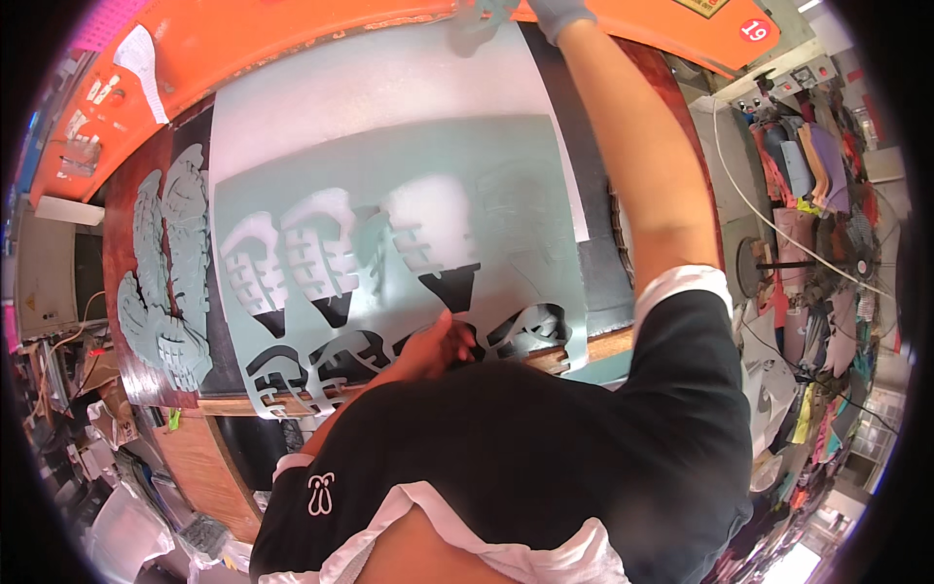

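A grey-green sheet (525,136) lies over a white board (370,78) on the table in front of me. Several openings shaped like shoe uppers run across it in two rows. At the sheet's near edge, beside the lower openings, is my left hand (438,347); its fingers look loosely apart and I see nothing in them. My right arm reaches to the far side, where my right hand (562,12), in a grey glove, is cut off by the upper edge, so its fingers are hidden. A blurred grey-green cut piece (496,12) is close to it, under the orange beam.
An orange machine beam (272,41) crosses the far side, with a pale paddle-shaped piece (141,63) on it. Stacks of grey-green cut pieces (185,224) lie at the left. A white cable (749,190) and hanging coloured pieces (803,165) are at the right.
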`<action>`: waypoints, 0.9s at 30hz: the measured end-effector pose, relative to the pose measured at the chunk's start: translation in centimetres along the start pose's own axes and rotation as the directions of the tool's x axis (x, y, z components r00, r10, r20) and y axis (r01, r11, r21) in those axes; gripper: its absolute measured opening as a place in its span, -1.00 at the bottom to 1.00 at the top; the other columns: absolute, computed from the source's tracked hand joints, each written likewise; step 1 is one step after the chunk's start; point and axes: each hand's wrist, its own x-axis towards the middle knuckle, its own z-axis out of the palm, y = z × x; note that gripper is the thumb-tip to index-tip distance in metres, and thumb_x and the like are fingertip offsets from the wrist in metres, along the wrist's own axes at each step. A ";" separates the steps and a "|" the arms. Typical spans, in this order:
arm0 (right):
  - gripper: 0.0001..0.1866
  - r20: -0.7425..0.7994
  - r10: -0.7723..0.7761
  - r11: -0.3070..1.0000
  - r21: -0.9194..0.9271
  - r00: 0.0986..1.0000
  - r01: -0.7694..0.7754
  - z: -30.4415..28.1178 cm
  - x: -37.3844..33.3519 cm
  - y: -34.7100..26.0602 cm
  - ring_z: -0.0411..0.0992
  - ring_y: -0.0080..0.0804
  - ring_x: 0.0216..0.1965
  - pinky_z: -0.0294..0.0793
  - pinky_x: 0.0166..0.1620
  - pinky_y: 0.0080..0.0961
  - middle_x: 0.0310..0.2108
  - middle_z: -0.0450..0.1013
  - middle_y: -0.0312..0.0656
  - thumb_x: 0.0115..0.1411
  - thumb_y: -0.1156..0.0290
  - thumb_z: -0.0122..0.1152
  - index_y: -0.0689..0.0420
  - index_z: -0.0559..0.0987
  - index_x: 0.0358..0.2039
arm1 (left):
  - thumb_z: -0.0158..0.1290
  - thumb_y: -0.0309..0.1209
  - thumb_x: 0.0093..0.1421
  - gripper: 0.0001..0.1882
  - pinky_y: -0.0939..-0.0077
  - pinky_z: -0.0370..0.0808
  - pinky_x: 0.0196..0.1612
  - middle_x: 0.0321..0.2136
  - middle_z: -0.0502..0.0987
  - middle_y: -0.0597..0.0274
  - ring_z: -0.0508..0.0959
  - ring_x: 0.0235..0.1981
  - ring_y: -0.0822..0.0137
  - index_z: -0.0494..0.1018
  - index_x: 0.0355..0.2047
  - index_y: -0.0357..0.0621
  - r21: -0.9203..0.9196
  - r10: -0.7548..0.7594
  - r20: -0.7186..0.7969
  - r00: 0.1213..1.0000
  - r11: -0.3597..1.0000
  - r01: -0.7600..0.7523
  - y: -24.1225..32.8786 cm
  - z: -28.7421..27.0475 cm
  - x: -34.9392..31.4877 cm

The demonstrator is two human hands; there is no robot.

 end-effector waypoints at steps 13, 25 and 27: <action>-0.77 0.606 -0.227 0.859 -0.245 0.763 0.449 -12.5 -34.0 -4.3 0.41 -0.09 -0.18 0.41 -0.16 -0.30 -0.27 0.45 -0.09 -0.03 0.47 0.16 0.19 0.46 -0.29 | -0.30 0.04 0.32 -0.46 0.44 0.33 -0.47 -0.53 0.42 0.25 0.32 -0.61 0.43 0.39 -0.29 -0.22 0.269 0.063 -0.189 0.980 0.963 -0.010 1.9 2.3 -1.0; -0.77 0.336 0.037 0.935 -0.345 0.941 0.087 -11.7 -35.4 -2.3 0.43 -0.13 -0.23 0.42 -0.18 -0.29 -0.28 0.47 -0.15 0.07 0.33 0.18 0.10 0.53 -0.24 | -0.17 -0.13 0.31 -0.76 0.47 0.24 -0.44 -0.46 0.44 0.31 0.19 -0.66 0.48 0.28 -0.14 0.08 0.040 -0.231 0.023 0.973 0.972 0.230 -0.6 12.0 3.8; -0.73 0.405 -0.036 0.926 -0.330 0.914 0.183 -12.1 -35.4 -2.3 0.42 -0.12 -0.18 0.41 -0.15 -0.28 -0.22 0.46 -0.14 0.05 0.37 0.17 0.12 0.51 -0.21 | -0.14 -0.17 0.29 -0.83 0.48 0.25 -0.43 -0.46 0.43 0.33 0.20 -0.66 0.47 0.31 -0.20 0.10 -0.107 -0.210 0.078 0.975 0.970 0.218 -1.3 11.6 5.9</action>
